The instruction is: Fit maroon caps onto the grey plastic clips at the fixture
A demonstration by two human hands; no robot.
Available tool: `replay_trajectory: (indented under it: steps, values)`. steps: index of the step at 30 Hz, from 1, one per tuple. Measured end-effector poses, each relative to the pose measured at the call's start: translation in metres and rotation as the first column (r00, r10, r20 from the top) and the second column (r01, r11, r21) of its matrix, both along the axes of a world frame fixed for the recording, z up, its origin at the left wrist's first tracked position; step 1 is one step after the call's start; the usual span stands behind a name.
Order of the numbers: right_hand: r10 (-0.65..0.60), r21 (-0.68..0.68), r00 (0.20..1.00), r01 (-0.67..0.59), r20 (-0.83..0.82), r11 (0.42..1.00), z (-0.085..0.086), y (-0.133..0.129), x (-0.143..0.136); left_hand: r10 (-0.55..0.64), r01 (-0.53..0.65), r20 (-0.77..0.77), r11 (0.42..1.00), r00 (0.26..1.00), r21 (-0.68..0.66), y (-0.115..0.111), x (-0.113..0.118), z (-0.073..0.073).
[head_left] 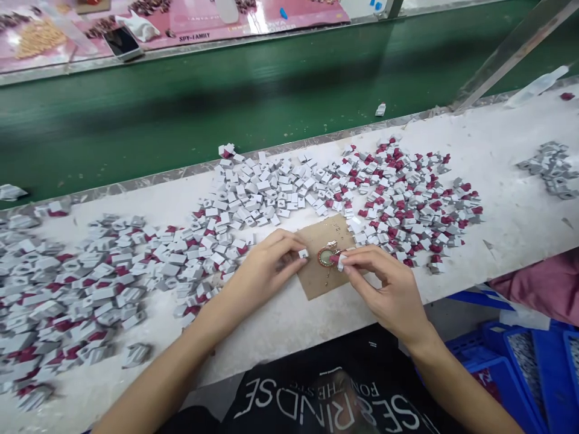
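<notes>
Between the thumb and forefinger of my left hand is a small light grey plastic block. My right hand pinches a small grey-and-maroon plastic piece, its maroon end at the rim of a small round dish-like spot with a reddish edge and a pale middle. That spot lies on a brown cardboard square marked with shiny drips. Grey blocks lie heaped just beyond the cardboard. To their right spreads a pile of grey-and-maroon pieces.
More pieces cover the left of the white bench. A green conveyor belt runs behind it. A clear plastic bottle and a small grey heap are at right. Blue crates stand below. A phone lies across the belt.
</notes>
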State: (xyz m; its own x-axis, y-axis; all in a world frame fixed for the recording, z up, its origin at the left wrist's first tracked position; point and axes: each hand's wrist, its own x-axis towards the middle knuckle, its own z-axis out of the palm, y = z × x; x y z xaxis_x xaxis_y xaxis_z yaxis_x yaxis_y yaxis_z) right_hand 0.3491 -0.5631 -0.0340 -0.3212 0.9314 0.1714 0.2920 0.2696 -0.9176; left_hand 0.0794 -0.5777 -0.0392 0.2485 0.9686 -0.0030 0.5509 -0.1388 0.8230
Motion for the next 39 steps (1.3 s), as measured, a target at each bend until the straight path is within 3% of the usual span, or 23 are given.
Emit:
replay_trajectory:
  steps: [5, 9, 15, 22, 27, 32, 39]
  values:
    - [0.04, 0.068, 0.999, -0.041, 0.025, 0.997, 0.001, 0.0, -0.001, 0.082, -0.071, 0.312, 0.996, 0.947, -0.046, 0.002, 0.005, 0.002]
    - [0.02, 0.071, 1.0, -0.019, -0.008, 0.997, 0.0, -0.001, -0.001, 0.154, -0.131, 0.468, 0.988, 0.87, -0.08, 0.006, 0.009, 0.003]
    - [-0.16, -0.224, 0.949, 0.099, -0.273, 0.97, -0.002, 0.01, -0.001, 0.351, -0.179, 0.541, 0.921, 0.764, -0.345, 0.017, 0.018, 0.01]
    - [-0.23, -0.388, 0.84, 0.025, -0.491, 0.921, 0.003, 0.032, -0.012, 0.266, -0.026, 0.657, 0.936, 0.705, -0.351, 0.035, 0.043, 0.032]
    - [-0.262, -0.393, 0.818, 0.048, -0.512, 0.918, 0.006, 0.035, -0.014, 0.259, -0.002, 0.714, 0.941, 0.65, -0.339, 0.042, 0.047, 0.031]
    - [-0.248, -0.356, 0.832, 0.065, -0.496, 0.932, 0.005, 0.036, -0.011, 0.24, 0.01, 0.719, 0.946, 0.652, -0.325, 0.044, 0.048, 0.031]
    - [-0.131, -0.291, 0.914, 0.014, -0.385, 0.957, 0.018, 0.041, -0.008, 0.206, 0.006, 0.622, 0.947, 0.756, -0.322, 0.049, 0.04, 0.037]
